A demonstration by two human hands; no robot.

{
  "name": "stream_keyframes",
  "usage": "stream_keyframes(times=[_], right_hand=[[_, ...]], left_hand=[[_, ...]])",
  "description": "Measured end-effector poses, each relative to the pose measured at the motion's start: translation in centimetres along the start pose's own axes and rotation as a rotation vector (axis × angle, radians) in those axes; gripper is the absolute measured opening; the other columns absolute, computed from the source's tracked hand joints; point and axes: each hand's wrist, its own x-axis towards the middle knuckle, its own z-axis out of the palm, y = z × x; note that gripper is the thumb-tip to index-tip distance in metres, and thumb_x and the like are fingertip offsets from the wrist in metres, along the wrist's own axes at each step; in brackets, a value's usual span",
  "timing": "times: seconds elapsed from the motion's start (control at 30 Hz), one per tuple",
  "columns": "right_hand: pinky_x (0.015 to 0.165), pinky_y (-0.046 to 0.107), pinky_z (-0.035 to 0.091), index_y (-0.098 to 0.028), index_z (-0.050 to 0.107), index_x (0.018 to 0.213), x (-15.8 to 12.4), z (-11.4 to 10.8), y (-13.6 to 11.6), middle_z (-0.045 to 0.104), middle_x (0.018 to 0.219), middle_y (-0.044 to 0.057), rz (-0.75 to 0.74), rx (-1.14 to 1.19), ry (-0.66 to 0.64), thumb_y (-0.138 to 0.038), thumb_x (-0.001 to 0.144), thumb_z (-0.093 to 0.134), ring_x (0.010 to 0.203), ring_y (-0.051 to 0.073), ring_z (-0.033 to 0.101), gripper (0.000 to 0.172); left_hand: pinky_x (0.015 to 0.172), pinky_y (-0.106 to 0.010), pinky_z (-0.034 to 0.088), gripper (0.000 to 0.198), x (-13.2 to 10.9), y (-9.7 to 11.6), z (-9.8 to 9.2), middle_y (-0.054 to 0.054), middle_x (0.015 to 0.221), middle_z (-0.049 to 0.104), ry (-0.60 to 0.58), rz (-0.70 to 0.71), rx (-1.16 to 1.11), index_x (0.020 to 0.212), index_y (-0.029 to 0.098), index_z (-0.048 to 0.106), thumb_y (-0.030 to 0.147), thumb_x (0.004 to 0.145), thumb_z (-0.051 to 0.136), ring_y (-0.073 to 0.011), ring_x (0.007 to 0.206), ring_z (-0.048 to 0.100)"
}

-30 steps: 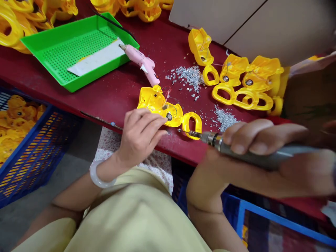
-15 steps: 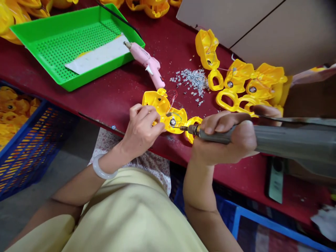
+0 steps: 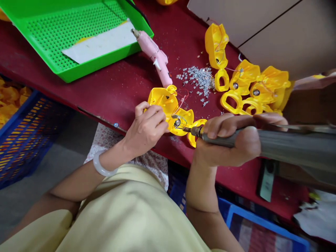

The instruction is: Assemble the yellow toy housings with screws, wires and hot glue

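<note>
My left hand (image 3: 148, 127) is closed on the near left side of a yellow plastic shell (image 3: 161, 99), keeping it on the red table. Inside the shell show a round metal part (image 3: 177, 122) and thin red, white and dark wires. My right hand (image 3: 231, 136) wraps around a grey electric screwdriver (image 3: 296, 141), held nearly level. Its bit reaches the shell's near edge beside the round part; whether a screw sits under the tip I cannot make out. A yellow ring-shaped piece (image 3: 193, 139) lies partly behind the bit.
Loose silver screws (image 3: 201, 79) lie in a heap beyond the shell. A pink glue gun (image 3: 154, 56) leans at the green tray (image 3: 105, 57). More yellow shells (image 3: 244, 75) stand at right. A blue crate (image 3: 28, 140) of yellow parts is at lower left.
The camera view has shifted a little, so the table things sit somewhat differently in the picture. Both hands keep their grips, and the screwdriver bit stays at the shell.
</note>
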Motion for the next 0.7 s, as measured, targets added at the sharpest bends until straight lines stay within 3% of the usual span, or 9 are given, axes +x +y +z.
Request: stream_keyframes(times=[0.27, 0.37, 0.53, 0.6, 0.7], right_hand=[[0.035, 0.019, 0.022, -0.023, 0.039, 0.066, -0.2, 0.7, 0.7, 0.024, 0.05, -0.008, -0.049, -0.044, -0.141, -0.036, 0.082, 0.051, 0.035, 0.005, 0.028, 0.023], [0.034, 0.019, 0.025, -0.027, 0.047, 0.083, -0.2, 1.3, 0.7, 0.03, 0.049, -0.011, -0.075, -0.001, -0.122, -0.032, 0.079, 0.058, 0.033, 0.006, 0.03, 0.013], [0.033, 0.019, 0.03, -0.026, 0.05, 0.09, 0.3, 1.2, -0.9, 0.036, 0.048, -0.012, -0.052, 0.088, -0.101, -0.027, 0.074, 0.06, 0.032, 0.006, 0.033, 0.019], [0.032, 0.018, 0.03, -0.024, 0.052, 0.091, 0.8, 0.3, -2.2, 0.038, 0.048, -0.012, -0.101, 0.147, -0.081, -0.024, 0.072, 0.056, 0.031, 0.005, 0.033, 0.02], [0.032, 0.018, 0.033, -0.022, 0.055, 0.092, 1.1, -1.8, -4.1, 0.043, 0.049, -0.011, -0.194, 0.117, -0.023, -0.023, 0.069, 0.05, 0.031, 0.005, 0.035, 0.023]], left_hand=[[0.09, -0.039, 0.031, 0.026, -0.2, -0.2, 0.1, -0.003, 0.08, 0.063, -0.04, 0.029, 0.008, 0.074, 0.016, 0.059, 0.023, 0.097, 0.05, -0.0189, 0.094, 0.055], [0.091, -0.039, 0.032, 0.024, -0.4, -0.3, 0.2, -0.003, 0.081, 0.063, -0.012, 0.049, 0.009, 0.075, 0.015, 0.058, 0.023, 0.096, 0.051, -0.0191, 0.095, 0.055], [0.093, -0.041, 0.034, 0.019, -0.4, -0.8, 0.5, -0.004, 0.084, 0.064, -0.017, 0.064, 0.04, 0.078, 0.016, 0.059, 0.023, 0.095, 0.054, -0.0202, 0.098, 0.056], [0.094, -0.042, 0.035, 0.019, -0.5, -0.9, -0.3, -0.003, 0.085, 0.065, -0.031, 0.091, 0.035, 0.078, 0.017, 0.06, 0.023, 0.095, 0.053, -0.0204, 0.099, 0.057], [0.099, -0.043, 0.038, 0.008, -1.0, -0.1, -3.2, -0.003, 0.095, 0.068, 0.033, 0.081, -0.108, 0.09, 0.018, 0.062, 0.025, 0.092, 0.058, -0.0217, 0.106, 0.058]])
